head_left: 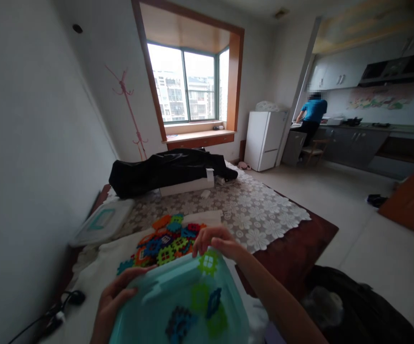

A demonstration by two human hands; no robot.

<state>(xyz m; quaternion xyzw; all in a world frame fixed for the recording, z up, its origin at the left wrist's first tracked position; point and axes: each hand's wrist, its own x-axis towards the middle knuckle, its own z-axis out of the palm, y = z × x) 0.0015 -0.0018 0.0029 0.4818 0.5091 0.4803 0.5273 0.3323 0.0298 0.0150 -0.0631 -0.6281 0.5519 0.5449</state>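
Across the near half of the long table (292, 239), under a grey-and-white floral lace cloth (260, 215), the work sits close to the camera. Far end: a black fabric bag (167, 174) slumped over a white box. Beyond, a white fridge (264, 138) and a person in a blue top (312, 114) at the kitchen counter, well apart from this spot.

Nearest and biggest of the handled things: a translucent teal plastic bin (178, 306), tilted, mouth toward the table's centre. Several plastic pieces remain inside, seen through its wall. Its pale lid with a teal frame (102, 222) lies at the left table edge, apart.

Left hand (115, 298) is wrapped round the bin's left rim, fingers closed on it. Right hand (216, 241) is curled over the far rim, fingertips hooked on the edge; nothing else in it.

Just past the bin's lip: a heap of small interlocking plastic building tiles, orange, blue, green, red (169, 239), on a white cloth.

Judgement: tipping out looks part done. Doing it well would call for a steady tilt, both grips firm on the rim, mouth low over the heap so pieces don't bounce toward the table's edge, then a light shake for the stragglers.
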